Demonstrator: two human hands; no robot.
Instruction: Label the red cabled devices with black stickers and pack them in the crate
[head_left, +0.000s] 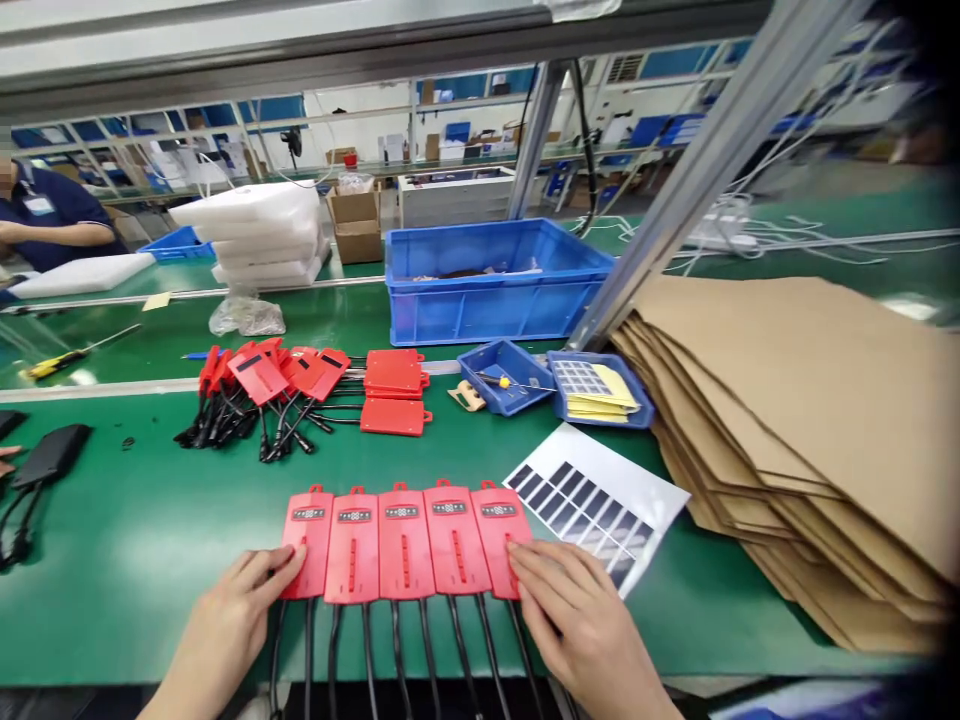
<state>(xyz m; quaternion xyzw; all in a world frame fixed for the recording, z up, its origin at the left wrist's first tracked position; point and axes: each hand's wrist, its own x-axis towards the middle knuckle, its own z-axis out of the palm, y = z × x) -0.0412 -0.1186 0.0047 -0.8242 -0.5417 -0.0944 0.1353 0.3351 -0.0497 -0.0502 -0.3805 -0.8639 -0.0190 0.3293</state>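
Several red plastic units (405,540) with small dark displays lie side by side in a row on the green mat (135,540), black cables trailing off its front edge. My left hand (240,610) lies flat and open against the leftmost unit. My right hand (577,620) rests open with its fingertips on the rightmost unit. Just right of the row lies a white sheet of dark rectangular stickers (600,500).
A heap of more red units (300,385) with cables sits behind. Two small blue trays (555,385), a large blue bin (495,275) and a stack of brown cardboard sheets (810,440) stand to the right. Another person (45,215) works at far left.
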